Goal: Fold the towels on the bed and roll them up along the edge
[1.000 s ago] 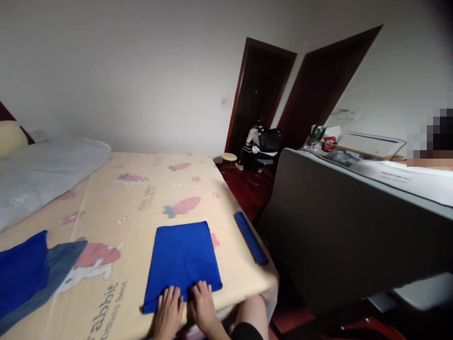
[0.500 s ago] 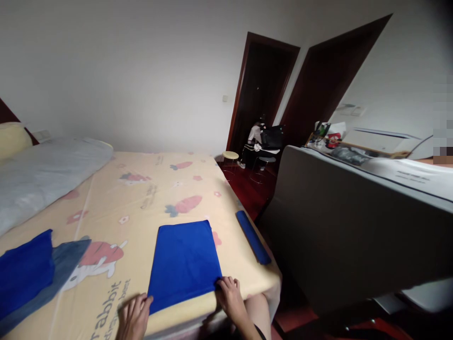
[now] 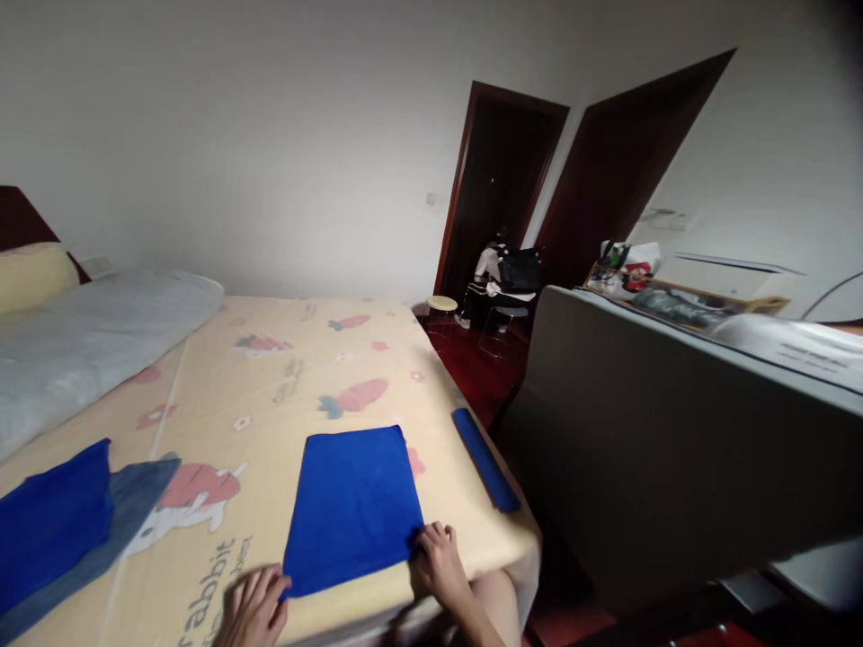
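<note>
A: What have the hands got?

B: The left hand [image 3: 256, 607] pinches the near-left corner of the blue cloth [image 3: 357, 508], flat near the bed's [image 3: 465, 530] edge. The right hand [image 3: 441, 562] touches the near-right corner, fingers curled; whether they grip, I can't tell.

A: Around that?

B: A blue roll [image 3: 485, 458] rightward; leftward, another blue piece [image 3: 54, 521].

A: Containers?

B: Beyond the dark panel [image 3: 661, 440], a wood-coloured tray [image 3: 778, 304]; its contents are too small to tell.

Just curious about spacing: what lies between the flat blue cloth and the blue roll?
Yellow bedsheet with a pink printed flower, in the head view.
</note>
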`<control>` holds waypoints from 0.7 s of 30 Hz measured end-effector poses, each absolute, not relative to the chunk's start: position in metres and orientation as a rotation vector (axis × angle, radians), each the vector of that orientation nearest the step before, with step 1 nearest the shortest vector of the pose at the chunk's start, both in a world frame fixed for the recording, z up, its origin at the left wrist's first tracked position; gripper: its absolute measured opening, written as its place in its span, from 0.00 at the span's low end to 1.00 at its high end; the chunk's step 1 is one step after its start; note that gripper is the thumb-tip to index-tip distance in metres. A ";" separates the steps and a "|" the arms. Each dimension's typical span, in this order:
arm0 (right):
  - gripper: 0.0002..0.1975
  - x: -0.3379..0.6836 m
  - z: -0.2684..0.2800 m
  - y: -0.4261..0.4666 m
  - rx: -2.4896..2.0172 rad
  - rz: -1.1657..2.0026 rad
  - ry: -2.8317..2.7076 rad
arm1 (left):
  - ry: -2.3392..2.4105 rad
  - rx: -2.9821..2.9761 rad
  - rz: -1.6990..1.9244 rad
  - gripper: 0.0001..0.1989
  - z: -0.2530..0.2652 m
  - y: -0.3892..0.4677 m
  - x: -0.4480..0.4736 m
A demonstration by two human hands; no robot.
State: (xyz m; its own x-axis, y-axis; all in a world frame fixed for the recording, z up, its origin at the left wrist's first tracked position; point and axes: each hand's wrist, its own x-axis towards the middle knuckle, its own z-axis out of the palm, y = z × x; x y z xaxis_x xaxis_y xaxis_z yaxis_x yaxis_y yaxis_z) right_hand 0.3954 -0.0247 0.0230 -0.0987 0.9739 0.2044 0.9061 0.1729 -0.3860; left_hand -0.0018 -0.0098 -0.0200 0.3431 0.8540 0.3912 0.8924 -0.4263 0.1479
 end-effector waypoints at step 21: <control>0.15 0.303 -0.008 -0.001 -1.687 -0.002 -2.100 | -1.674 -2.413 -0.587 0.19 -0.013 0.007 0.123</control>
State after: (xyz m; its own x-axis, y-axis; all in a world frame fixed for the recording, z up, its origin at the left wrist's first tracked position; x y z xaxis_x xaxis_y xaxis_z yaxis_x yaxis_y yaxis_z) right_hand 0.3030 -0.0010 -0.0083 -0.1554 0.9280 0.3387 0.9287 0.2541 -0.2699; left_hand 0.1231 0.0073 -0.0129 0.3020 0.8672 0.3960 0.9245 -0.3678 0.1005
